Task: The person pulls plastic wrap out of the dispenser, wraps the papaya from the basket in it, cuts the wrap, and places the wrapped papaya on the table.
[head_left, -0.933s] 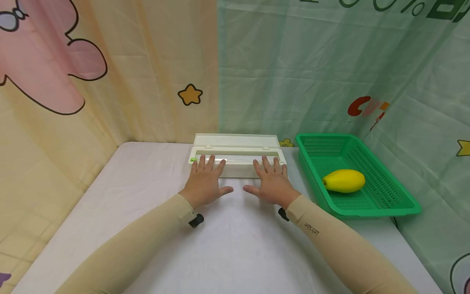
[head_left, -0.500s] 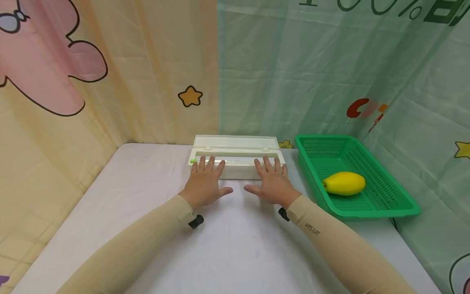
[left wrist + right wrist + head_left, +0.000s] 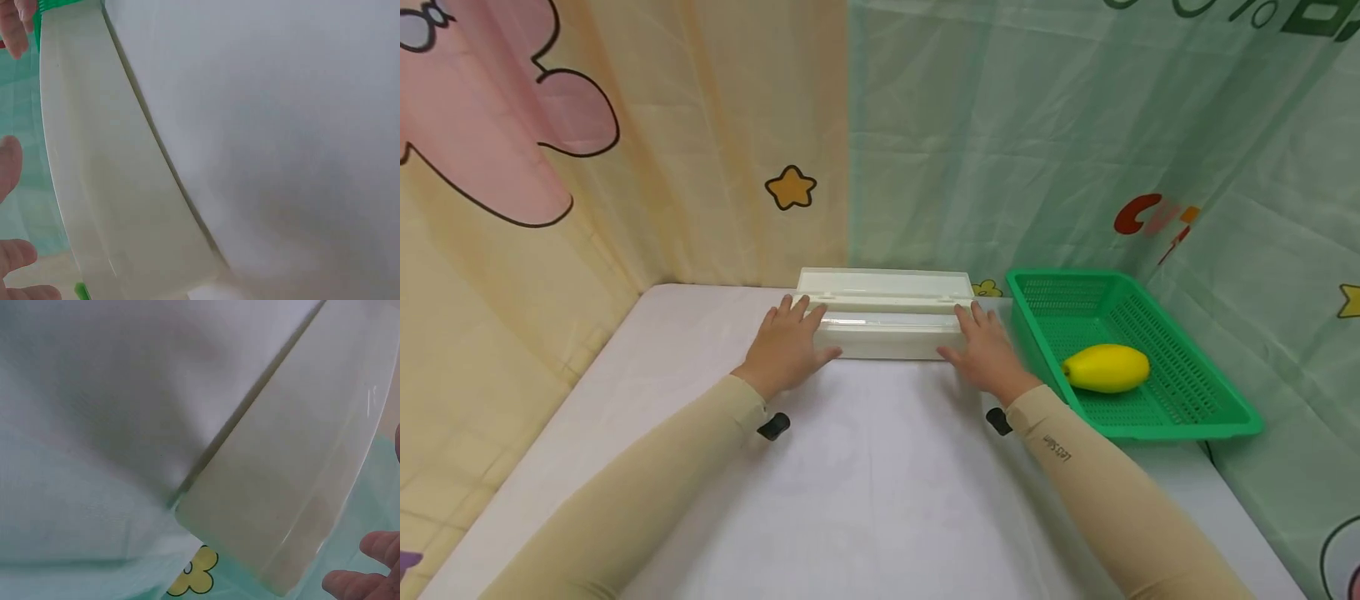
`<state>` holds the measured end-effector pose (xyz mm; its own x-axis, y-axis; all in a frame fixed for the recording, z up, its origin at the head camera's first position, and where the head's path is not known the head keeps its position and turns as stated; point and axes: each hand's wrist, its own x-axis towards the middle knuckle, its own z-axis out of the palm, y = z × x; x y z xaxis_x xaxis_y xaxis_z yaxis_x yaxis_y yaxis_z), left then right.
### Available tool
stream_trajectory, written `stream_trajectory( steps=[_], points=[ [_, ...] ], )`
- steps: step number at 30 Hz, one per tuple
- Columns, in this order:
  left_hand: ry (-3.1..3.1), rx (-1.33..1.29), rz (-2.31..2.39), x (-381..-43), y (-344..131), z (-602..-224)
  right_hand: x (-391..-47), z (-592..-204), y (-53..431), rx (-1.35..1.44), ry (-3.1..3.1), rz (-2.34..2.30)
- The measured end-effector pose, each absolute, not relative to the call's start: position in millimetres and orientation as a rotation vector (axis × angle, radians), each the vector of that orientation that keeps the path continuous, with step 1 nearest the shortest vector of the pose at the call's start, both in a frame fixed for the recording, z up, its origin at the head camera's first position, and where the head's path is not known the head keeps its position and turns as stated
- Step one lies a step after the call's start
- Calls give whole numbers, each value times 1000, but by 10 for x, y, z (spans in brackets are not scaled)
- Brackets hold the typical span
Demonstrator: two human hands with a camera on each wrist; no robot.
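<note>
A long white cling film dispenser lies on the table with its lid tipped back. My left hand hovers at its left end, fingers spread and mostly straight. At the right end my right hand is spread in the same way. Neither hand grips anything. In the left wrist view the dispenser's front face shows, with a green slider at its end. In the right wrist view, fingertips appear beyond the dispenser. Whether the fingers touch it I cannot tell.
A green plastic basket stands on the right, close to my right hand, with a yellow papaya-shaped fruit in it. White cloth covers the table. Printed curtains hang behind and at both sides.
Both hands have moved apart, from in front of the dispenser out to its two ends, and slightly forward. The dispenser, basket and fruit have stayed in place.
</note>
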<state>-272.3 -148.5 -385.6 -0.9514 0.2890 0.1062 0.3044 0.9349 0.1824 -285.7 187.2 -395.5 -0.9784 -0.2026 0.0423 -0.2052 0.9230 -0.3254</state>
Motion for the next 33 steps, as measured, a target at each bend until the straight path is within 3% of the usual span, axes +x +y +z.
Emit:
stream_trajectory(
  steps=[16, 33],
  points=[
    [-3007, -419, -526, -2944, -1800, -3911, -2963, -4031, 2059, 235, -3001, 696],
    [-3001, -370, -705, -3097, -1790, -3940, -3091, -4047, 1977, 148, -2966, 693]
  ],
)
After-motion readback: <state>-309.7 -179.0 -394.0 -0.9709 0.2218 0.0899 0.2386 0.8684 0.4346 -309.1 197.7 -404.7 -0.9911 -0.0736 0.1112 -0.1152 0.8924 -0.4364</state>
